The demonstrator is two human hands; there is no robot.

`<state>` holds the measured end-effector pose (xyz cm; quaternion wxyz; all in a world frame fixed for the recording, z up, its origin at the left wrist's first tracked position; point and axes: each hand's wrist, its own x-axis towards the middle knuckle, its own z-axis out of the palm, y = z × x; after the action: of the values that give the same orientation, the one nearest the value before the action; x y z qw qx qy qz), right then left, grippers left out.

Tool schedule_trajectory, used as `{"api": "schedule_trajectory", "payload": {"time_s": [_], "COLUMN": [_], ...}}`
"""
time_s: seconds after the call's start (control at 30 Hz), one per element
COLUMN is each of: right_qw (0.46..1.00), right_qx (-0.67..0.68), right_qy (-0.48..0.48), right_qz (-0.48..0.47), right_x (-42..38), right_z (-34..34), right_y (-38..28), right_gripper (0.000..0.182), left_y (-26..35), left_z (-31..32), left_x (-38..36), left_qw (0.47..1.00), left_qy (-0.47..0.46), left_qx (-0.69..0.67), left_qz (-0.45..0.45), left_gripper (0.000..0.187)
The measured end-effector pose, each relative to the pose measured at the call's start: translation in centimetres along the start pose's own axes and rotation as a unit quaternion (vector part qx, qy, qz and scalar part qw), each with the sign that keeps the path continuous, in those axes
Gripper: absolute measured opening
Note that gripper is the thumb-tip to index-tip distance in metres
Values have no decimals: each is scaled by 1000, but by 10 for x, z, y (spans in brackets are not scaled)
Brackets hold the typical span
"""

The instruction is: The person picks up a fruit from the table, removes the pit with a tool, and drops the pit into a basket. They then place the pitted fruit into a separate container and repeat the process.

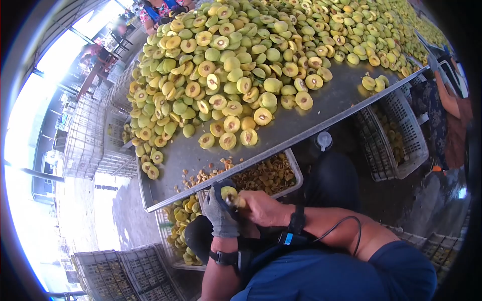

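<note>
My left hand (221,215), in a grey glove with dark fingers, is closed around a yellow-green stone-fruit half (229,192) just below the table's front edge. My bare right hand (266,208) is closed on a small tool with a tan handle (241,202). The tool's tip meets the fruit, and its exact kind is too small to make out. Above both hands, a large heap of halved stone fruit (231,65) covers much of the metal table (201,160). Loose brown pits (203,176) lie along the table's near edge.
Below the table edge stands a white crate (299,175) of pits and scraps. Left of my knee, another crate (163,223) holds fruit halves. Plastic crates (416,145) stand at right, with stacks at left. A co-worker (454,120) sits at right; another person (163,10) is behind the heap.
</note>
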<state>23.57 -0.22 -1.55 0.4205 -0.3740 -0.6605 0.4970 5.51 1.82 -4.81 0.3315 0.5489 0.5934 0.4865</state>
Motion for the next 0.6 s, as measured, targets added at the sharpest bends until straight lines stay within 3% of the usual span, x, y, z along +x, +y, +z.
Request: {"api": "schedule_trajectory", "payload": {"time_s": [0.1, 0.13, 0.17, 0.2, 0.3, 0.37, 0.43, 0.5, 0.57, 0.6], "right_qw": [997, 997, 997, 996, 986, 982, 982, 984, 979, 976], "right_qx": [-28, -32, -38, -45, -117, -131, -116, -72, -76, -78], "right_qy": [4, -9, -22, -35, -54, -76, -107, -145, -127, -117], "right_qz": [76, 72, 68, 63, 104, 112, 104, 79, 137, 166], "right_x": [4, 4, 5, 6, 6, 4, 3, 2, -1, -1], "right_z": [-15, -15, -15, -15, -11, -10, -11, -13, -7, -4], "right_y": [-1, 1, 5, 8, 13, 15, 14, 11, 6, 4], "right_gripper": [14, 15, 15, 16, 18, 20, 22, 22, 22, 22], "left_y": [-15, -12, -8, -1, 5, 14, 23, 28, 19, 22], "left_z": [-8, -5, 1, 7, 12, 9, 9, 13, 10, 9], "left_x": [7, 5, 2, 1, 0, -3, -4, -2, -2, -1], "left_qw": [941, 987, 999, 978, 986, 1000, 999, 979, 998, 996], "left_qy": [-1, 12, 26, 40, 10, -15, -3, 49, 21, 8], "left_qx": [285, 133, -23, -179, -139, -12, -12, -140, 57, 85], "left_qz": [182, 89, -7, -103, -89, -19, -36, -139, 10, 30], "left_gripper": [20, 20, 21, 21, 21, 21, 21, 22, 22, 23]}}
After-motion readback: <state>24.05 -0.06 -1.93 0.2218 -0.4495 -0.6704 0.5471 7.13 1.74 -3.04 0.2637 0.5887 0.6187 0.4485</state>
